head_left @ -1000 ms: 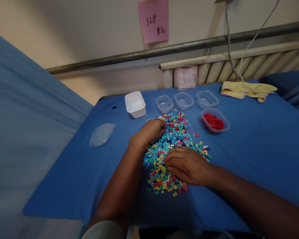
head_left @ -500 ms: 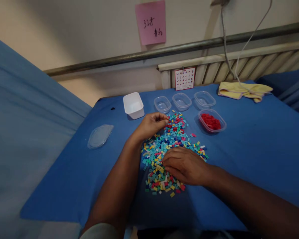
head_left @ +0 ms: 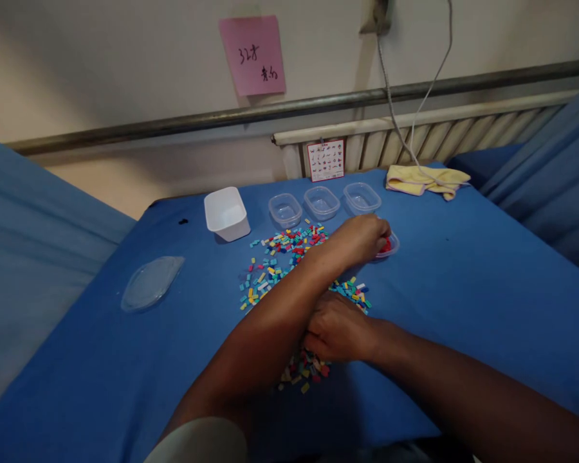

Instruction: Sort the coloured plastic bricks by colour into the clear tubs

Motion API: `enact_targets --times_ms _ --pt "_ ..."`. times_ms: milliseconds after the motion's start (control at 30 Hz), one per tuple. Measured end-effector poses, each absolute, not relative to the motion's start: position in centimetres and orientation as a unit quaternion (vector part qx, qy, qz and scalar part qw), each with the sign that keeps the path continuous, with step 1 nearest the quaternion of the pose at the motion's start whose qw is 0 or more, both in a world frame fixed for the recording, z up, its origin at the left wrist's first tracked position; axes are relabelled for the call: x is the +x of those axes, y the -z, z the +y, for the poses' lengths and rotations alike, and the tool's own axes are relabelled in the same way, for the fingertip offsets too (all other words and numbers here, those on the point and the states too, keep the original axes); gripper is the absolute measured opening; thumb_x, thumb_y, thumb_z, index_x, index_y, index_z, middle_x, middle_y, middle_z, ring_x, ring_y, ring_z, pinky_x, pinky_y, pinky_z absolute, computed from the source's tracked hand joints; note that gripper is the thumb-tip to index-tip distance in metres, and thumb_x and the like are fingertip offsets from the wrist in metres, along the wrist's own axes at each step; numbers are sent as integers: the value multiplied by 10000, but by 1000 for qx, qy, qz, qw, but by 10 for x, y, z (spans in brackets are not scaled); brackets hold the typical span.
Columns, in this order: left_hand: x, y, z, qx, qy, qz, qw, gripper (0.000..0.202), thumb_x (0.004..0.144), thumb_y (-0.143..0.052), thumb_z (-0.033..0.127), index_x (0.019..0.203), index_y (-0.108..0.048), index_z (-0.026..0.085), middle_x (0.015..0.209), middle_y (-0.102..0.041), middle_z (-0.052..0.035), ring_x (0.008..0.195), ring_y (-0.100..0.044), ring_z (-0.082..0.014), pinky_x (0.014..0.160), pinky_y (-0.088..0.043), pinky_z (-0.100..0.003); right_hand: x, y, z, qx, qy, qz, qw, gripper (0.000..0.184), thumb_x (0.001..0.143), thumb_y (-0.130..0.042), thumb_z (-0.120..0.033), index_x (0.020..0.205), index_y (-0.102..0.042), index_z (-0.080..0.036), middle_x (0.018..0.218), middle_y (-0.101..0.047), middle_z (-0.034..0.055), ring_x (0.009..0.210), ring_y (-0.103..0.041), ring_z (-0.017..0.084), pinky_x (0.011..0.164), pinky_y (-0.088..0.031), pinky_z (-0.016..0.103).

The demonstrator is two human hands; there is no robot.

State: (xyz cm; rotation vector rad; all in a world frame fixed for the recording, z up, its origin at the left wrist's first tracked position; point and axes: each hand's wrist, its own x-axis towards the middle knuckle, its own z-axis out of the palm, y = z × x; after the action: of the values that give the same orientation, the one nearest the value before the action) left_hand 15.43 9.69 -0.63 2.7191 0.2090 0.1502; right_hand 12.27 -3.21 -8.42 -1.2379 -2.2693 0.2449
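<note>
Many small coloured toy bricks [head_left: 270, 273] lie loose on the blue cloth, partly covered by my arms. My left hand [head_left: 367, 236] reaches across to the right, over a clear plastic tub [head_left: 394, 245] of red bricks [head_left: 386, 245]. Its fingers are curled downward at the tub, and whatever they hold is hidden. Under my left forearm, my right hand [head_left: 336, 326] rests on the near part of the brick pile with fingers bent inward. Its fingertips are partly concealed, so I cannot make out what is in them.
Three clear plastic tubs [head_left: 321, 203] stand in a row behind the bricks. Left of them is a white tub [head_left: 226, 214]. A clear lid [head_left: 152, 283] lies farther left, and a yellow cloth [head_left: 427, 181] at back right. A small picture card [head_left: 325, 161] stands at the back.
My left hand has moved right from the back of the pile to the tub of red bricks, crossing over my right hand. Bricks at the back left now lie more spread out. The view has shifted right.
</note>
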Motion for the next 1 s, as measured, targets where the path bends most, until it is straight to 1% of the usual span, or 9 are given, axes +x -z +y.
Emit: enact_targets --times_ms 100,233,333,400,533,700,800,900,1000 --pt "157 8 100 979 -55 50 190 253 1014 -596 193 1158 -803 178 1170 -784 -118 1079 -717 -258 927 -545 -374 124 85 -31 -466 -87 -841 262 178 959 -710 -296 809 -747 -207 876 -813 65 816 -733 244 755 -523 377" --pt "125 2 119 955 -136 105 242 250 1052 -596 222 1202 -793 186 1218 -789 -101 1105 -720 -236 1005 -547 -377 124 82 -31 -444 -98 -839 298 145 1031 -670 -289 944 -756 -211 980 -807 60 951 -730 240 891 -542 385" --pt "85 -3 143 928 -182 180 271 226 1036 -621 230 1167 -800 189 1207 -797 -72 1094 -725 -215 1001 -545 -349 124 80 -32 -421 -127 -836 329 154 1095 -621 -290 1053 -751 -219 1064 -808 54 1035 -727 218 966 -544 375" --pt "56 -3 159 911 -191 248 269 207 1015 -632 248 1092 -811 179 1105 -807 -58 1026 -729 -215 941 -544 -333 124 80 -33 -415 -136 -834 338 137 1100 -627 -283 1082 -749 -224 1097 -808 61 1067 -728 214 987 -547 375" --pt "10 9 179 884 -143 352 272 203 972 -666 276 1048 -821 169 921 -797 -35 822 -703 -201 746 -511 -305 124 82 -34 -415 -141 -830 346 114 1094 -642 -278 1110 -747 -238 1112 -810 63 1077 -735 219 987 -558 391" --pt "2 29 179 926 -82 300 215 234 958 -658 190 1100 -845 200 1129 -813 -60 1005 -735 -215 896 -539 -304 123 82 -36 -407 -153 -823 365 149 1117 -609 -296 1136 -738 -224 1139 -812 57 1099 -739 222 1001 -561 404" --pt "10 34 176 956 -10 243 165 330 961 -606 122 1163 -845 228 1183 -800 -59 1093 -726 -222 963 -531 -307 123 81 -37 -405 -158 -825 362 147 1118 -608 -295 1126 -734 -220 1133 -810 55 1088 -738 222 991 -562 410" --pt "14 35 175 965 26 230 125 409 963 -575 104 1252 -825 250 1238 -785 -64 1133 -714 -233 961 -521 -314 124 80 -37 -407 -157 -826 357 153 1120 -605 -303 1121 -734 -220 1133 -809 56 1079 -735 224 984 -560 414" --pt "13 33 175 967 36 221 118 352 966 -581 136 1199 -824 241 1236 -783 -62 1111 -704 -232 909 -499 -310 125 79 -37 -408 -162 -827 352 164 1124 -596 -306 1135 -735 -218 1148 -809 56 1097 -735 227 997 -558 416"
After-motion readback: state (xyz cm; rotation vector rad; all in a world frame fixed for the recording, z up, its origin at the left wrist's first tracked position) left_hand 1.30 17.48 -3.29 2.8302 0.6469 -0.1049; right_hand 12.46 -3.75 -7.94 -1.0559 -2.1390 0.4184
